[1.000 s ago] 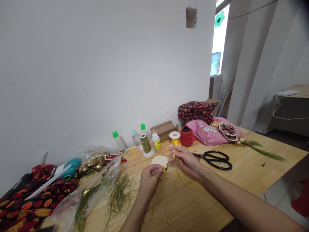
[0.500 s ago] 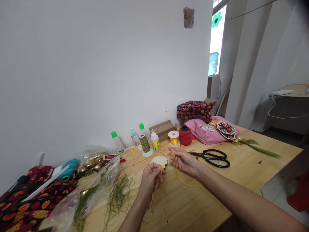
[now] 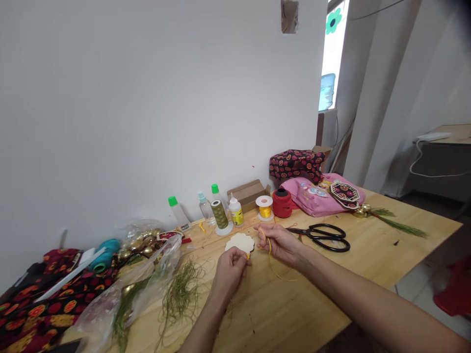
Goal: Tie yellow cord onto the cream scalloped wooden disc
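My left hand (image 3: 232, 266) is closed, its thumb and fingers pinching a bit of yellow cord near a small knot or loop. Just beyond its fingertips lies a cream scalloped plaque (image 3: 240, 243) on the wooden table (image 3: 290, 314). My right hand (image 3: 278, 243) pinches another stretch of the yellow cord (image 3: 271, 260), whose free end curves down over the wood. To the right of that hand rest black-handled scissors (image 3: 324, 236). Behind the hands stand a spool of yellow cord (image 3: 265, 208) and a red thread cone (image 3: 282, 203).
A glue bottle (image 3: 236, 212), an olive thread cone (image 3: 220, 215) and green-capped bottles (image 3: 178, 213) line the wall. Green strands (image 3: 182, 289) and a plastic bag (image 3: 142, 289) lie to the left. At the far right sit a pink cloth bag (image 3: 305, 196) and an octagonal ornament (image 3: 345, 193).
The camera view has shifted slightly. My hands have moved a little, the cord between them is less plainly seen, and more of the scalloped plaque shows.
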The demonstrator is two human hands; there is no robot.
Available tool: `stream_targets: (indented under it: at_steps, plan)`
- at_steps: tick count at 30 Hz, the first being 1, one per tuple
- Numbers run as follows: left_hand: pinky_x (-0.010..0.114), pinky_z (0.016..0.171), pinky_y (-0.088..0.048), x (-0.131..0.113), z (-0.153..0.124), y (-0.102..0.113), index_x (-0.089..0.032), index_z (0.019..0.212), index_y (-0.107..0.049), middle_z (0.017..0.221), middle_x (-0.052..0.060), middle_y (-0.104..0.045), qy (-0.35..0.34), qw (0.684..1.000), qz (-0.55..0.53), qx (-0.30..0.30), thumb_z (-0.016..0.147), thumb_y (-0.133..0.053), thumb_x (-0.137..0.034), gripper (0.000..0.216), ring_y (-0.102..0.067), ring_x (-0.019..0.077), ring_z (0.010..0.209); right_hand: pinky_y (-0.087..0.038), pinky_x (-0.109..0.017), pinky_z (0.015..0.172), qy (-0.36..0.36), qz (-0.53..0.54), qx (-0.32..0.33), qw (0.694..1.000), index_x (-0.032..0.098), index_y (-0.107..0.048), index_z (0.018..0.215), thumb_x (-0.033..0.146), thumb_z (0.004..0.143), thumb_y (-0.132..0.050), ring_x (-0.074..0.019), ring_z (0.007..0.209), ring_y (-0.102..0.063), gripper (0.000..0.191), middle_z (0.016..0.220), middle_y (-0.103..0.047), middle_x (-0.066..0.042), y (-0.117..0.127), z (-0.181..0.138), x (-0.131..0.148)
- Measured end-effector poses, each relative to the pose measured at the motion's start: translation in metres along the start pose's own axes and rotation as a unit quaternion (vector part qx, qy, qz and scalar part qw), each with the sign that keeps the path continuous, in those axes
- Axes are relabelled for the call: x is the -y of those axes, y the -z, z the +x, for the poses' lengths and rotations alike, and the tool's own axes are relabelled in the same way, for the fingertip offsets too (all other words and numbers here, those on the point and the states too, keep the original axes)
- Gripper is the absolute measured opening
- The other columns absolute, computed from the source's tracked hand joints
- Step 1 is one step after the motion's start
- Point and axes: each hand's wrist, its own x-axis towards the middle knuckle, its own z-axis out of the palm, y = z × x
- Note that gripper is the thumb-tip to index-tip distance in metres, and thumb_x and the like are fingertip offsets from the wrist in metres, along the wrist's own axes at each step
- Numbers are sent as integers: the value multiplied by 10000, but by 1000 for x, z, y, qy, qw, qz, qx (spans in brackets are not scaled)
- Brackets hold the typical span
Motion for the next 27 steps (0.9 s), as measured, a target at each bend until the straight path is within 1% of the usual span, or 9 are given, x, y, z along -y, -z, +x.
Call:
stream_targets:
  at_steps: [4,8,11,15,18,20,22,24,27]
  plan:
    - [148,282,-148,-6,-3,2,-140,612,-505,403,-50,-505,5,998,-46,39,621,-536,-340,203,-275,26,253,-470,-188,576,15,19,-19,1000,108,-525,861,74,714,-505,-41,484,-532,152,558,-537,43,2,2,4]
    - [154,312,-155,-5,-4,4,-129,689,-534,452,-29,-535,-15,999,-30,37,625,-556,-333,215,-304,31,290,-463,-201,583,25,-1,-78,997,125,-530,860,98,711,-503,-63,531,-556,154,571,-547,27,5,2,7]
    - [155,348,-171,0,-2,6,-134,716,-543,411,-52,-481,-29,999,-10,25,636,-552,-327,209,-333,46,330,-456,-209,581,46,-57,-134,988,129,-546,841,135,697,-517,-73,553,-558,147,622,-562,0,5,2,9]
    - [157,369,-167,7,0,11,-144,678,-532,393,-76,-394,-37,999,24,5,655,-534,-328,186,-308,48,350,-425,-210,486,64,-171,-195,963,134,-567,788,142,662,-501,-49,449,-482,143,677,-549,-9,5,4,9]
    - [158,389,-205,11,2,16,-141,672,-531,465,-52,-448,-51,998,41,-11,658,-529,-324,183,-350,56,394,-430,-258,582,137,-342,-191,910,153,-580,780,44,572,-469,-95,581,-509,260,774,-562,-28,2,3,8]
    - [160,412,-242,11,3,17,-140,677,-535,512,-37,-482,-59,997,42,-19,661,-524,-321,182,-384,65,427,-389,-303,750,221,-463,-114,850,178,-585,830,-1,524,-449,-146,814,-504,380,903,-553,-35,-4,0,7]
    - [166,435,-274,10,4,18,-138,670,-541,543,-27,-506,-63,997,38,-20,655,-529,-311,174,-411,76,452,-324,-322,844,282,-547,-16,788,198,-576,893,9,539,-455,-166,952,-445,419,996,-524,-35,-13,-5,5]
    - [174,455,-297,8,4,18,-135,660,-551,557,-20,-522,-69,997,35,-21,642,-539,-296,163,-433,87,474,-330,-317,830,302,-597,40,742,200,-567,928,79,593,-500,-170,948,-445,362,1002,-519,-47,-19,-9,1]
    - [182,473,-318,5,4,17,-129,648,-571,569,-11,-541,-74,996,37,-23,624,-556,-281,155,-454,99,490,-377,-265,710,275,-649,60,707,187,-590,897,231,690,-514,-149,799,-499,225,849,-572,-50,-21,-10,-5]
